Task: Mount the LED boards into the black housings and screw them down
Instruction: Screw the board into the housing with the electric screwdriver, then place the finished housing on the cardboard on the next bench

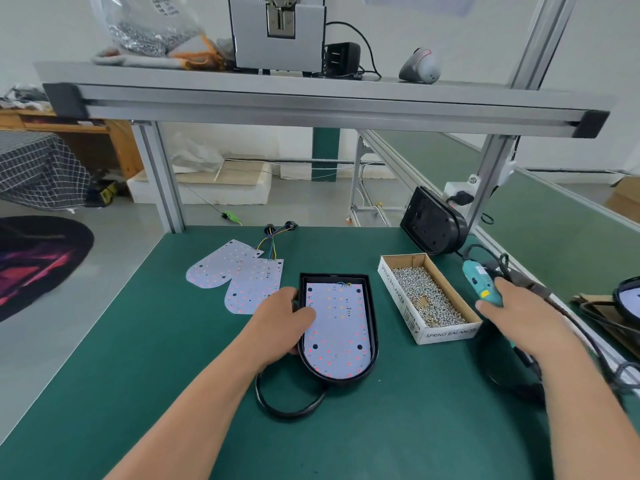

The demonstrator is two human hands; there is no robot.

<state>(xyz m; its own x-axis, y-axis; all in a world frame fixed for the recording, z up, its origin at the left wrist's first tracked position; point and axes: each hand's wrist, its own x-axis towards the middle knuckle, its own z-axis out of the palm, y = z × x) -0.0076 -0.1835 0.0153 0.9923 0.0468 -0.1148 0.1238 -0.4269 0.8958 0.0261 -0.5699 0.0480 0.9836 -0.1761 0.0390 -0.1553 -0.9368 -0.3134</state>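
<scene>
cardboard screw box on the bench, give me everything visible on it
The cardboard screw box is a shallow, open-topped rectangular tray, white outside with "SPRING BALANCER" printed on its side walls and plain brown inside. It holds a heap of small silvery screws that thins toward one spot where brown floor shows. It sits flat on the green mat, long axis angled away from the viewer, between the black housing and the right hand. Neither of the hands appears to touch it.

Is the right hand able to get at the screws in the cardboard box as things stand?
Probably yes: the cardboard box is open-topped, just left of the right hand. But that hand grips the teal screwdriver.
</scene>
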